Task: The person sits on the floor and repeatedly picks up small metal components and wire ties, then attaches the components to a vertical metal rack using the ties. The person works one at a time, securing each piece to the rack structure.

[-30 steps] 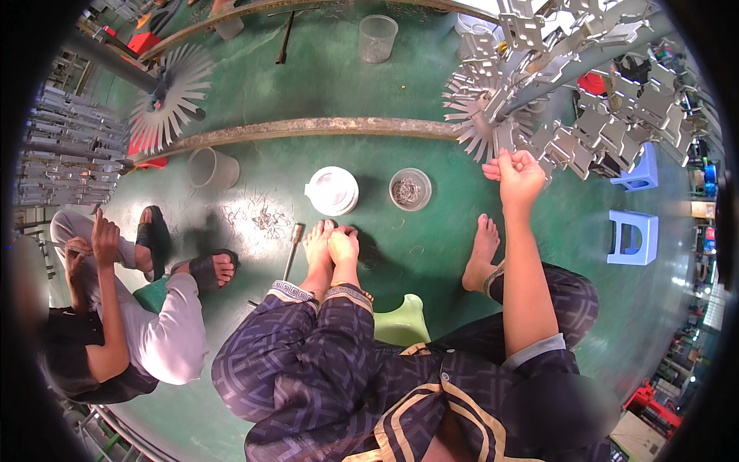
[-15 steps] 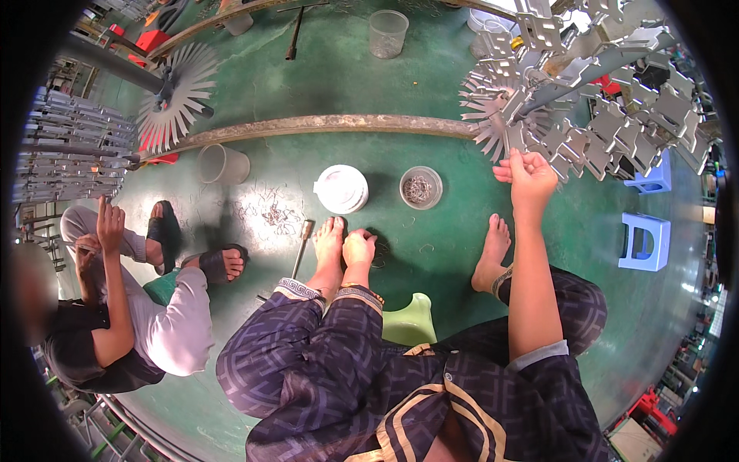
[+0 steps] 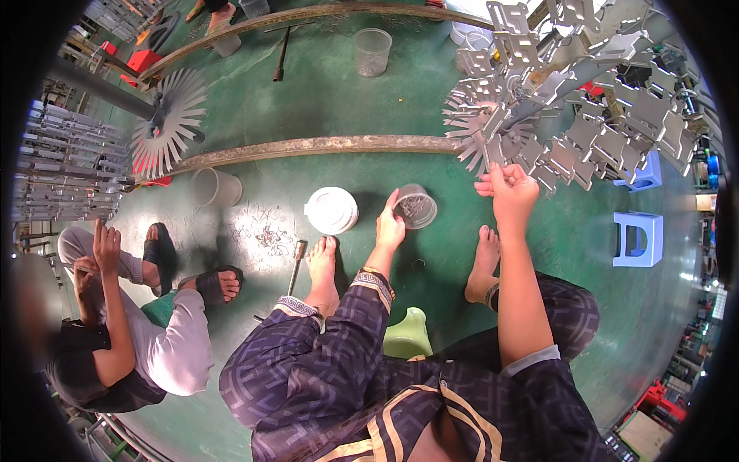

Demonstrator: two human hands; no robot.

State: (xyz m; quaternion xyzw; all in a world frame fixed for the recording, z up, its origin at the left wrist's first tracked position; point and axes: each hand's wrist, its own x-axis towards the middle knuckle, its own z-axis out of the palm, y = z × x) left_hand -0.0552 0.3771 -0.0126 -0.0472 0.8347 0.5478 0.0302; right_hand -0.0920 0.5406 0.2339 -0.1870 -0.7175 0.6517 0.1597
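My left hand (image 3: 390, 225) is closed on the near-left rim of a clear plastic cup (image 3: 428, 219), which tilts slightly. Thin bent metal wire hooks (image 3: 415, 205) lie inside it. Up at the right, my right hand (image 3: 513, 195) has its fingers pinched together just under the hanging metal brackets (image 3: 560, 158). Whatever those fingers hold is too small to make out. Beside the brackets, a toothed metal disc (image 3: 476, 127) sits on the rack's grey bar.
A white lidded tub (image 3: 331, 210) stands left of the cup. Loose wire hooks (image 3: 265, 235) and a metal rod (image 3: 295, 266) lie on the green floor. A long beam (image 3: 308, 148) crosses ahead. Blue stools (image 3: 639, 239) stand right; a co-worker (image 3: 115, 316) sits left.
My left hand has moved up and right from beside my foot to the cup, now gripped and tilted. My right hand stays near the brackets, its fingers still pinched.
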